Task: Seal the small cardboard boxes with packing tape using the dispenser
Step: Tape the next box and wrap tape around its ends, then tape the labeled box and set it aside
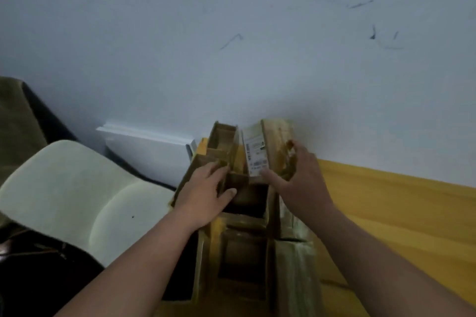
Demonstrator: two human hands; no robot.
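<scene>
Several small open cardboard boxes stand in a row on the yellow table (399,208), running from the wall toward me. My left hand (203,195) grips the left wall of an open box (247,198), with the thumb hooked over its far edge. My right hand (298,177) holds the flap of the far box (273,147), which carries a white shipping label (256,154). Another open box (224,136) stands tilted against the wall at the far end. A nearer open box (242,260) sits below my hands. No tape dispenser is in view.
A pale green chair seat (72,195) sits to the left of the table. A white panel (152,152) leans against the scuffed white wall (231,46). Dark floor lies under the chair at the lower left.
</scene>
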